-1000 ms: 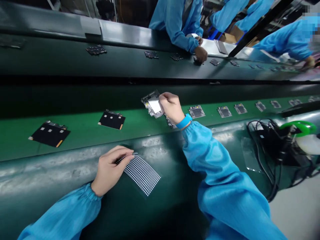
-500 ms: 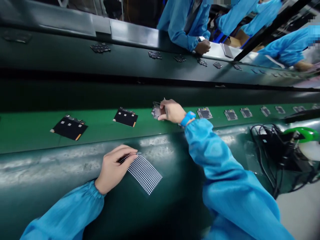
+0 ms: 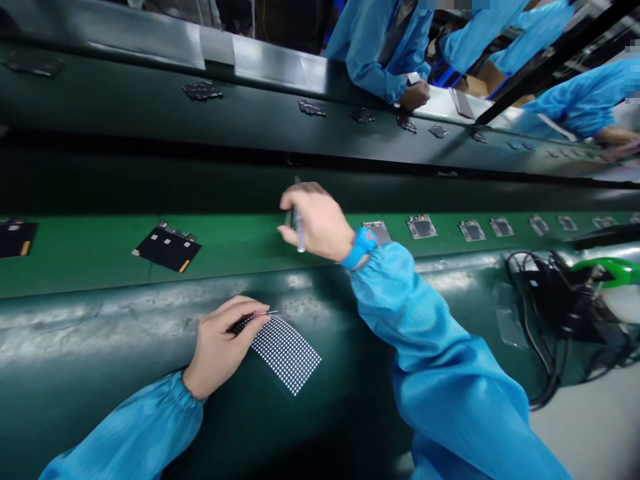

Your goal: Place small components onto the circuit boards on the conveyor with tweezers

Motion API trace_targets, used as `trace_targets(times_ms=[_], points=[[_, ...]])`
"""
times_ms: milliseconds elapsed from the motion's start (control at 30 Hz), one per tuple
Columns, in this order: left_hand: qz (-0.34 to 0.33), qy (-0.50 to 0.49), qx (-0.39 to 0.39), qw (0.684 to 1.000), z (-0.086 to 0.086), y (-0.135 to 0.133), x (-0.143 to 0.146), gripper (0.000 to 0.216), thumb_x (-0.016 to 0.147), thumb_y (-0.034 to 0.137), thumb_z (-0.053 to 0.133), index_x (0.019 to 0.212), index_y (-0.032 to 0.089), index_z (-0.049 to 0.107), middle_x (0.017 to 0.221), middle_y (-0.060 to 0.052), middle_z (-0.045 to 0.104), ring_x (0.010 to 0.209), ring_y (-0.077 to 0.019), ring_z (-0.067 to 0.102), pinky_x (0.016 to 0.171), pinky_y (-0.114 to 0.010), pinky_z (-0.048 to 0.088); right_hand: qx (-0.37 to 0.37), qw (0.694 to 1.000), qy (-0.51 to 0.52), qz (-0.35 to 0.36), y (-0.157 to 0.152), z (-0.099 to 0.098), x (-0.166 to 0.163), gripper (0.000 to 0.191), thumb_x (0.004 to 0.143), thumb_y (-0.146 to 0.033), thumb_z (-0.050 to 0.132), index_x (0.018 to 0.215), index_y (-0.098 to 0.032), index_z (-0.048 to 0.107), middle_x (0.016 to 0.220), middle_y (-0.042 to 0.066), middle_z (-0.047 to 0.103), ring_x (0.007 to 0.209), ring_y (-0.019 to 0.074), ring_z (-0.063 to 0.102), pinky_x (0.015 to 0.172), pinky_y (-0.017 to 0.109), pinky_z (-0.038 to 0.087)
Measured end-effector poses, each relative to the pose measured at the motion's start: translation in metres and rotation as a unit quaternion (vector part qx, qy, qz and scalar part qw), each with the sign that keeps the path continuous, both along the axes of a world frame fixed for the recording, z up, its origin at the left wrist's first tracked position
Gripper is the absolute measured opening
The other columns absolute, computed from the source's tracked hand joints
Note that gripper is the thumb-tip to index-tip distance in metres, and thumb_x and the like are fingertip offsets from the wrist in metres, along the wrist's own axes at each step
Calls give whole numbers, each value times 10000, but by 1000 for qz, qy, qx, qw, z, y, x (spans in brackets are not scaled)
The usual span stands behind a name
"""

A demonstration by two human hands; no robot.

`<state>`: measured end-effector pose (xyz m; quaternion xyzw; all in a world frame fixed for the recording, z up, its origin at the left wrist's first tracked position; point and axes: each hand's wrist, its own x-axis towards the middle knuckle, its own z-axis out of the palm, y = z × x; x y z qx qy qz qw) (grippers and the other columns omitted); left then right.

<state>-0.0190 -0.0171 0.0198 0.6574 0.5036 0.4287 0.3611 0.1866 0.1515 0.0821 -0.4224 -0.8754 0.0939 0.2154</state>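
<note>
My left hand [image 3: 223, 343] is closed, pinching the upper corner of a sheet of small round white stickers [image 3: 287, 353] in even rows. A thin metallic tip [image 3: 271, 312] pokes out at its fingertips; its kind cannot be made out. Above the green belt [image 3: 240, 247], my right hand [image 3: 317, 217] is closed on a thin piece turned edge-on, blurred, which looks like a circuit board [image 3: 300, 233]. Left of it on the belt lies a black-covered board [image 3: 167, 247] with small pale squares and an orange corner. Close to my right wrist sits a bare circuit board [image 3: 377, 231].
Several more circuit boards [image 3: 421, 227] line the belt to the right. Another black-covered board [image 3: 17, 238] is at the left edge. Cables [image 3: 525, 333] and a green round item [image 3: 605, 270] lie at right. Across, co-workers in blue sleeves sit by a second row of boards [image 3: 203, 91].
The belt's boards have shifted left. My right hand has lifted the circuit board it was grasping off the belt and moved left. My left hand stays nearly in place with the sticker sheet.
</note>
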Motion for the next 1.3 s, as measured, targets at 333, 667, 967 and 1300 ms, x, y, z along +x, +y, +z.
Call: trace_targets(times_ms=[333, 667, 967, 1300], points=[[6, 34, -15, 999, -23, -2, -14, 102, 900, 316, 757, 964, 238, 777, 1028, -23, 758, 875, -167, 719, 792, -264, 583, -154, 987, -16, -37, -12, -37, 137, 479, 631, -87, 884, 923, -219, 527, 1394, 165, 619, 1388, 344, 523, 1081, 470, 441], [-35, 11, 18, 999, -14, 17, 37, 82, 886, 259, 773, 968, 252, 778, 1008, -10, 759, 867, -152, 706, 783, -259, 574, -48, 948, -100, -297, -47, -54, 194, 400, 777, -373, 885, 922, -208, 551, 1030, 103, 692, 1029, 301, 587, 859, 373, 426], [-62, -24, -1, 998, -10, 33, 78, 56, 902, 254, 754, 951, 237, 775, 970, -17, 750, 831, -149, 705, 743, -266, 573, -83, 892, -75, -438, -35, -53, 204, 388, 820, -475, 791, 922, -206, 530, 918, 114, 689, 898, 317, 645, 795, 391, 471], [-48, -28, -10, 998, -7, 39, 74, 63, 895, 252, 760, 954, 241, 781, 972, -14, 746, 836, -147, 705, 750, -267, 574, -105, 958, -60, -261, -24, -55, 221, 351, 725, -291, 869, 845, -222, 546, 1014, 105, 703, 1060, 323, 625, 913, 423, 498]])
